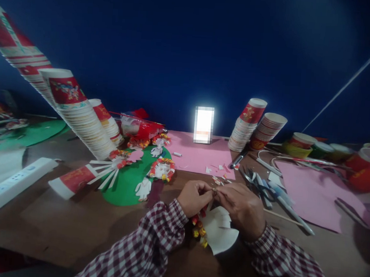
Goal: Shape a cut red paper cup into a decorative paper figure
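Observation:
My left hand (196, 198) and my right hand (242, 208) meet near the middle of the table, their fingertips pinched together. What the fingertips grip is too small to make out. Below them is a white paper piece (221, 231) with curved, petal-like parts, partly covered by my right hand. Red and yellow curled paper bits (200, 231) run along its left side, beside my left wrist. Small red and white scraps (218, 179) lie just beyond my fingers.
Tall paper-cup stacks stand left (85, 119) and right (246, 126). A green sheet (120, 193) bears paper figures and wreaths. Pink paper (193, 156) lies behind my hands, scissors (248, 174) and tools to the right, a power strip (13, 185) at left.

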`<control>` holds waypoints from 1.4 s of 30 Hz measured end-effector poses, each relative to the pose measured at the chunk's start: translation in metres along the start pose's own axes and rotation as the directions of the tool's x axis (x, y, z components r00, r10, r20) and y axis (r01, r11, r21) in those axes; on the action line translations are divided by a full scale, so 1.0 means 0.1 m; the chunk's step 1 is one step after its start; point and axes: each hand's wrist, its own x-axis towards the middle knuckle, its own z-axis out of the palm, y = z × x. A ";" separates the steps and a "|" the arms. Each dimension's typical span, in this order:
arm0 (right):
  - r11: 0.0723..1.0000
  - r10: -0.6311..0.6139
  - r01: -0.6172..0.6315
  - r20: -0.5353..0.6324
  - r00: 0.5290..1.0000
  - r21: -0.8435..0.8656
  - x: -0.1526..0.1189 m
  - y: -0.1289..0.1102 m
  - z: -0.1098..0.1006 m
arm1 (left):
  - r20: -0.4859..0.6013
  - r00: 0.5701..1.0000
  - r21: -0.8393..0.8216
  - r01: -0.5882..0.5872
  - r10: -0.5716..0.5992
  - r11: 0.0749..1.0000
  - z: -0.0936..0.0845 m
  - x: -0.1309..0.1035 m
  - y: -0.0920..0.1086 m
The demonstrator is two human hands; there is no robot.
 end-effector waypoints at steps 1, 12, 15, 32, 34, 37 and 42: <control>1.000 -0.002 0.002 -0.001 1.000 0.002 0.00 0.00 0.00 | -0.002 1.000 0.004 -0.005 0.005 1.000 0.00 0.00 0.00; 1.000 -0.023 0.023 -0.019 1.000 0.020 -0.01 -0.01 0.01 | -0.011 1.000 0.049 0.008 -0.008 0.999 -0.01 0.00 -0.01; 0.999 -0.036 0.036 0.000 0.999 0.010 -0.01 -0.01 0.00 | 0.005 1.000 0.025 0.018 -0.019 1.000 -0.01 0.00 0.01; 0.979 -0.182 0.178 -0.033 0.983 -0.105 -0.02 0.02 0.02 | -0.009 1.000 0.027 -0.027 0.027 0.999 -0.03 0.01 -0.01; 0.983 -0.168 0.163 -0.052 0.984 -0.084 -0.02 0.03 0.03 | -0.030 0.999 0.018 -0.028 0.028 0.999 -0.03 0.00 0.00; 0.988 -0.146 0.142 -0.056 0.988 -0.064 -0.03 0.03 0.04 | -0.044 0.999 -0.018 0.002 -0.003 1.000 -0.02 0.00 0.02; 0.992 -0.108 0.105 -0.045 0.993 -0.062 -0.02 0.02 0.03 | -0.047 0.999 -0.010 -0.010 0.009 1.000 -0.02 0.00 0.04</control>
